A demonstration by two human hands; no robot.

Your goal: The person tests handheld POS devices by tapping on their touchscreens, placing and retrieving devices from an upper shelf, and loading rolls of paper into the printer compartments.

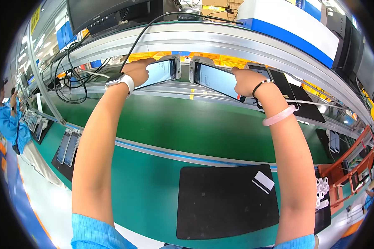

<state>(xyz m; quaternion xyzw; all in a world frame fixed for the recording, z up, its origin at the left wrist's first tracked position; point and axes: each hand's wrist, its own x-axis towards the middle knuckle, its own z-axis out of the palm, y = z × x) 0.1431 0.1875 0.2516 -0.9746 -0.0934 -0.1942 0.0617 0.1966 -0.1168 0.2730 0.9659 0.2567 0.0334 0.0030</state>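
Note:
My left hand, with a white-banded watch on its wrist, is closed round the near end of a handheld payment terminal. Opposite it, my right hand grips the outer end of a second handheld payment terminal. Both screens are lit and face me; their text is too small to read. The two terminals are apart, tilted, their thick pale ends turned toward each other above the far rail. Part of each terminal is hidden behind my fingers. Below my right forearm, a white card lies on a black mat.
A green conveyor belt runs across, edged by a metal rail. More terminals stand at left. White rolls are piled at right beside an orange-brown rack. Black cables hang at upper left. A person stands far left.

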